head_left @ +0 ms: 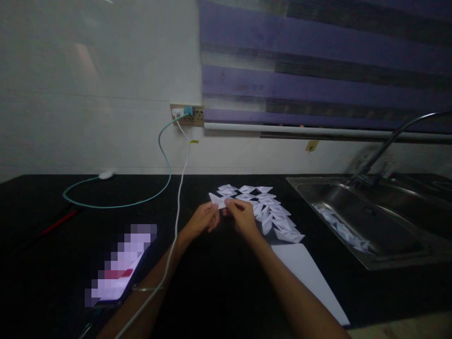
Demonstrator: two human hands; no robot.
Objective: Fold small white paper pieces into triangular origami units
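Both my hands meet over a black counter (pixel 226 282), pinching one small folded white paper piece (pixel 218 199) between them. My left hand (pixel 203 220) grips its near left side with curled fingers. My right hand (pixel 242 215) pinches its right side with thumb and fingers. Just right of my hands lie several similar folded white paper pieces (pixel 271 209) spread on the counter. A flat white sheet of paper (pixel 310 278) lies beside my right forearm.
A steel sink (pixel 367 221) with a curved tap (pixel 388 143) is at the right. A phone (pixel 120 266) lies at the left, with a white cable (pixel 178 197) and a green cable (pixel 116 205) running to a wall socket (pixel 187 114). Purple blinds (pixel 318 61) hang behind.
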